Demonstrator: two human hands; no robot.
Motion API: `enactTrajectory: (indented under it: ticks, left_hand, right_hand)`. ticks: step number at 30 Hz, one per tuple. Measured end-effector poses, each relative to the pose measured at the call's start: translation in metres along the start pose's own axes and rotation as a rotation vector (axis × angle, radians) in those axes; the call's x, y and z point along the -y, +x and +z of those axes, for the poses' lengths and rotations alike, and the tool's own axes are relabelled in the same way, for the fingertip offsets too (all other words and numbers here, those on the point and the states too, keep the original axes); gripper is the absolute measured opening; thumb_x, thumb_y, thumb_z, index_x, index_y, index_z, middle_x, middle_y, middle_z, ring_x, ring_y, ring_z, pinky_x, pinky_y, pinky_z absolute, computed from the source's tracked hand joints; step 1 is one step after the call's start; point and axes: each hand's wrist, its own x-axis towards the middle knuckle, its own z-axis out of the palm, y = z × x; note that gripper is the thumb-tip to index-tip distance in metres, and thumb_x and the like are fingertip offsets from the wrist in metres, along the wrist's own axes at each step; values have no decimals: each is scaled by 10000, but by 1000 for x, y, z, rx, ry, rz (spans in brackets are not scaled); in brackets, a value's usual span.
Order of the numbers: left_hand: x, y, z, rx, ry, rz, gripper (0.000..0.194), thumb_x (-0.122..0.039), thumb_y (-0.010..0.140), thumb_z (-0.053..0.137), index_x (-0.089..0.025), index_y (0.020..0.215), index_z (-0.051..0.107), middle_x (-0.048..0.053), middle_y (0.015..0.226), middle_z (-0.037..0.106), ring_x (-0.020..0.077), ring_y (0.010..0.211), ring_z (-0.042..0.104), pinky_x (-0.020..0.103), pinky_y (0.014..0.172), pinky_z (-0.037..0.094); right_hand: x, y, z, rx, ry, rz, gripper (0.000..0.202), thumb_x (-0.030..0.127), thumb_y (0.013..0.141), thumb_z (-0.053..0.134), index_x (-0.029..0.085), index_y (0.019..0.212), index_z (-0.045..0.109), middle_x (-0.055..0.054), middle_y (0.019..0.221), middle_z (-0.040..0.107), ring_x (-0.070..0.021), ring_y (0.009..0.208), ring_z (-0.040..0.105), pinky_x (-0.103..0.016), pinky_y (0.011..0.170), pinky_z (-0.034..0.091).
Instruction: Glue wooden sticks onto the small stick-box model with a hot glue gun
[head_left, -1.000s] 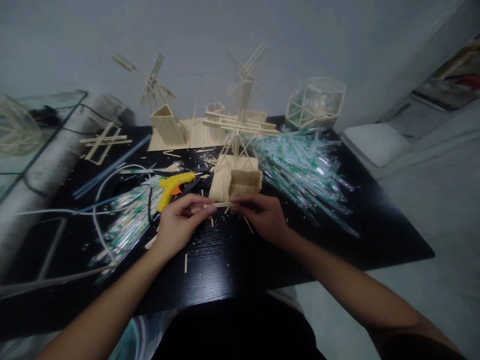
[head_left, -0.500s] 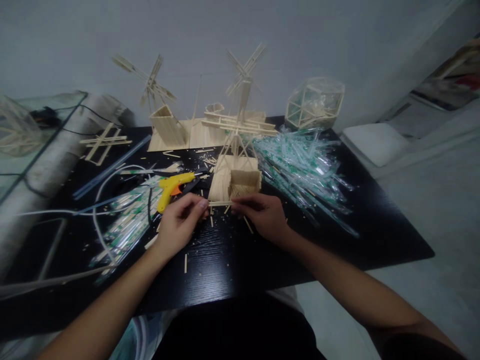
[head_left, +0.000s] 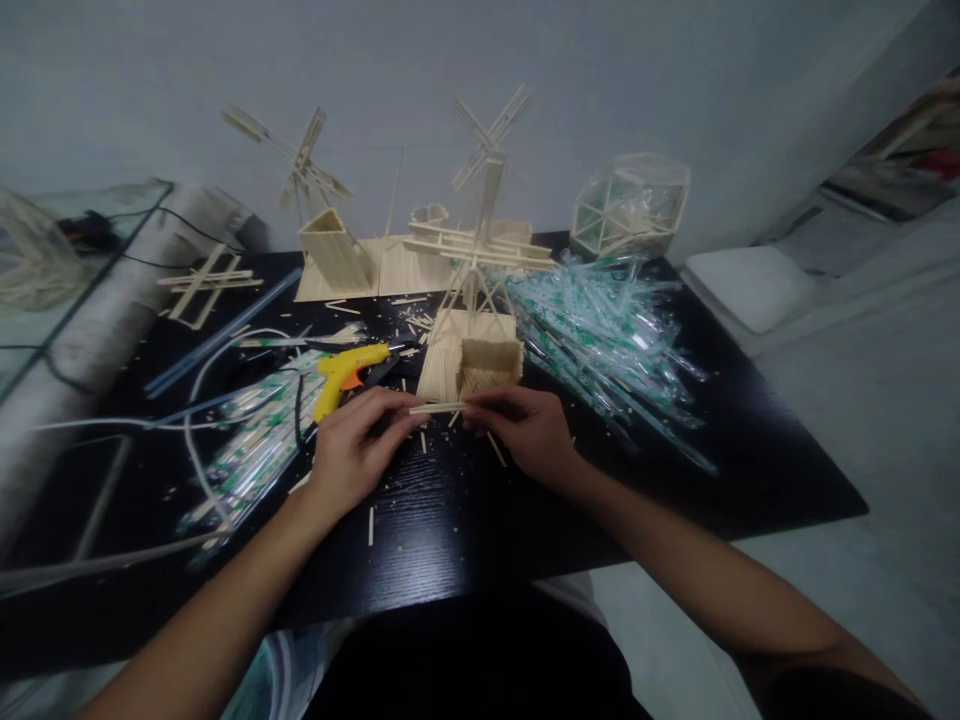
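Thin wooden sticks (head_left: 438,408) lie level between my hands, just in front of a wooden windmill model (head_left: 487,358) with a small open box on its base. My left hand (head_left: 361,440) pinches their left end between thumb and fingers. At the right end, my right hand (head_left: 521,432) is closed on the same sticks, its fingertips partly hidden. A yellow glue gun (head_left: 346,376) lies just beyond my left hand. Short stick pieces (head_left: 496,449) are scattered on the black table (head_left: 450,545) around my hands.
Packaged sticks in clear and green wrappers lie at left (head_left: 259,440) and right (head_left: 615,335). Behind stand another windmill model (head_left: 334,255) and a wrapped polyhedral frame (head_left: 631,207). A crossed stick frame (head_left: 206,285) lies at the left; a white cable (head_left: 191,430) loops beside it.
My left hand's fingertips have shifted slightly right and now lie over the left end of the sticks. My right hand has hardly moved.
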Motion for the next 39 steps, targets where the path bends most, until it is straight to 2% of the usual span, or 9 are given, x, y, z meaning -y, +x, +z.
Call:
enactTrajectory:
  ticks: [19,23,27,31,33,36,39]
  left_hand:
    - [-2,-2,-3,41,34,43,132,-294,941,666,-196,1007,724,37,926,763,160,818,700,265,765,537]
    - [-2,1,-3,66,13,-25,147,-312,929,677,-199,1005,731,27,889,753,155,773,682,261,735,530]
    - [-6,1,-14,69,6,-95,178,-362,917,687,-210,991,740,20,877,755,161,758,679,263,726,527]
    - [-12,-14,-32,14,18,-200,191,-397,898,705,-222,966,742,8,864,752,151,716,664,249,710,531]
    - [-13,-28,-37,35,-2,-232,189,-400,890,712,-224,947,747,10,854,751,153,704,660,244,687,534]
    - [-13,-51,-36,107,-12,-239,173,-375,906,702,-222,974,744,19,861,737,159,737,668,246,691,537]
    - [-13,-69,-29,165,-24,-172,105,-303,927,681,-230,986,729,22,897,718,161,798,672,259,737,547]
  right_hand:
    - [-2,-1,-1,10,-5,10,172,345,780,827,221,898,819,-17,727,780,-168,614,729,-282,630,625]
    - [-2,1,-3,37,-5,28,212,373,779,831,221,925,811,-17,742,782,-176,619,736,-290,629,632]
    - [8,1,-12,92,-43,-28,307,371,803,816,242,1080,782,-11,811,794,-177,656,752,-299,666,642]
    - [26,-10,-24,35,-147,-59,121,340,861,768,221,885,777,-7,707,763,-174,616,733,-279,615,614]
    - [34,-20,-30,74,-203,-46,101,310,890,736,217,852,748,4,687,745,-160,595,714,-267,603,596]
    - [39,-39,-36,104,-279,-14,139,304,966,635,214,873,688,6,719,738,-140,608,697,-242,602,559]
    - [37,-57,-37,147,-388,-19,240,310,1026,528,210,840,640,12,680,701,-125,599,668,-231,602,518]
